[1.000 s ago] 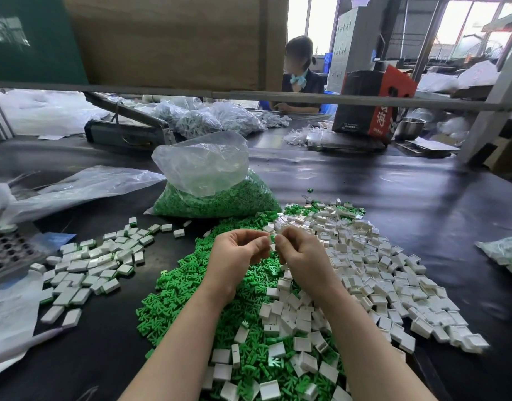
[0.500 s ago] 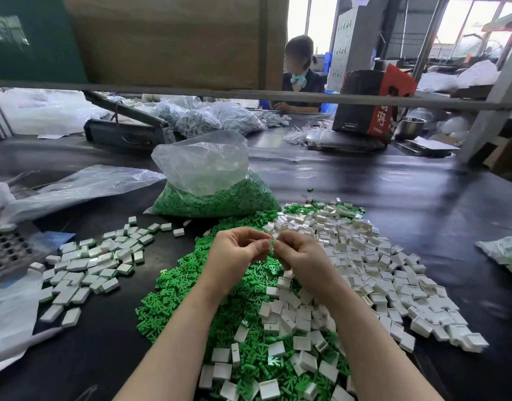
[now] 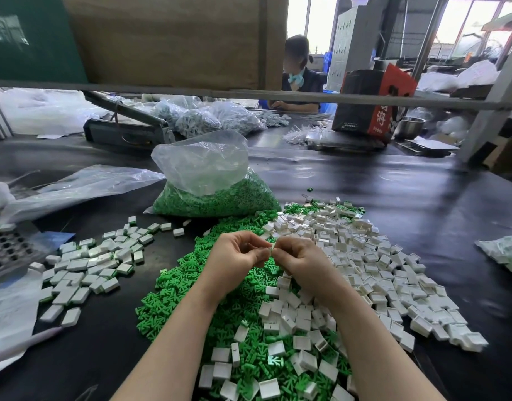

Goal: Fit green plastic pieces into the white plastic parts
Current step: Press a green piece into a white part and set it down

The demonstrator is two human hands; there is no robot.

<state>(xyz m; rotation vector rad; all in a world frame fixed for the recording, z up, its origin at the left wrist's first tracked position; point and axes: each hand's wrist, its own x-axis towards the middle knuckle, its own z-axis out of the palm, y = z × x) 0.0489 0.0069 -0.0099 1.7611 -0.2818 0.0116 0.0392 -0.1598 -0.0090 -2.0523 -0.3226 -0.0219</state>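
Observation:
My left hand (image 3: 237, 256) and my right hand (image 3: 299, 260) meet fingertip to fingertip above the heaps. Together they pinch one small white plastic part (image 3: 271, 248), which shows only as a sliver between the fingers. Whether a green piece sits in it is hidden. Beneath the hands lies a heap of loose green plastic pieces (image 3: 185, 287). A wide heap of empty white parts (image 3: 373, 270) spreads to the right. On the left lie several white parts with green showing at their edges (image 3: 90, 264).
A clear bag of green pieces (image 3: 211, 189) stands behind the heaps on the black table (image 3: 393, 192). Flat plastic bags (image 3: 75, 186) and a perforated grey tray (image 3: 8, 250) lie at the left. Another bag (image 3: 506, 253) sits at the right edge. A person (image 3: 298, 73) works across the table.
Both hands stay together at the same spot above the heaps; only the fingertips have shifted slightly round the small white part.

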